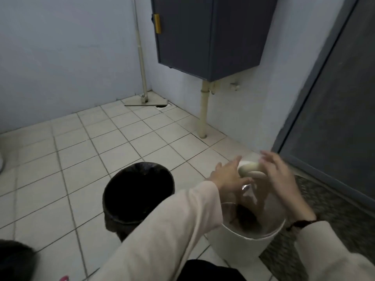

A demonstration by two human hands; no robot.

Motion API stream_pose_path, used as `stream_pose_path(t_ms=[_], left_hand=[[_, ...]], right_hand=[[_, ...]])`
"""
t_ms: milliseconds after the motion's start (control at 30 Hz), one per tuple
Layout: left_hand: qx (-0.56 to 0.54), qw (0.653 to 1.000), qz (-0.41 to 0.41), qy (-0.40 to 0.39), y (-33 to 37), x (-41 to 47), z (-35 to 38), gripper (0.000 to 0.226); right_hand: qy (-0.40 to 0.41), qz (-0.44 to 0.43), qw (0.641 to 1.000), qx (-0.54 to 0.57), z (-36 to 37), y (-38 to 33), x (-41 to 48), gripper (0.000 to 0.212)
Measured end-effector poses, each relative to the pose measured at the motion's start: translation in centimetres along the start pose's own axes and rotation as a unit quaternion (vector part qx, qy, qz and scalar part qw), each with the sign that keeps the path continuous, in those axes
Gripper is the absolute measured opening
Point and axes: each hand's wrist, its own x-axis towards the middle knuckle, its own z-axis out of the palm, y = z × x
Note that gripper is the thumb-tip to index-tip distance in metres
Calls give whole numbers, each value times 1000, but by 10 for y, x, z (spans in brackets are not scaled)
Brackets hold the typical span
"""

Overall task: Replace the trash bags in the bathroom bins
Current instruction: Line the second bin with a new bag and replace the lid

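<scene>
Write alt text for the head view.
A person's left hand and right hand are at a pale roll and clear plastic above a white bin on a tiled floor; blur hides their grip. A black-lined bin stands to its left, and a mop leans in the far corner beside a grey cabinet.

No text, label, brand, number or sign could be read, neither on the round white plastic bin (243, 247) beneath the fingers of the right hand (282, 173) nor on the dark grey wall cabinet (209, 33) far above them.
</scene>
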Motion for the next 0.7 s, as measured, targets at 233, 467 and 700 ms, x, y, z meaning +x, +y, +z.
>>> stream_pose_path(t_ms=[233,467,700], left_hand=[[81,992,14,95,4,2,6,34],[18,955,77,287,39,-24,-79,34],[172,885,104,419,84,-68,-232,41]], right_hand=[[22,-44,992,-114,-4,25,-17,13],[92,-193,957,-197,-26,-96,10,26],[160,-269,946,-80,-27,-249,38,25]])
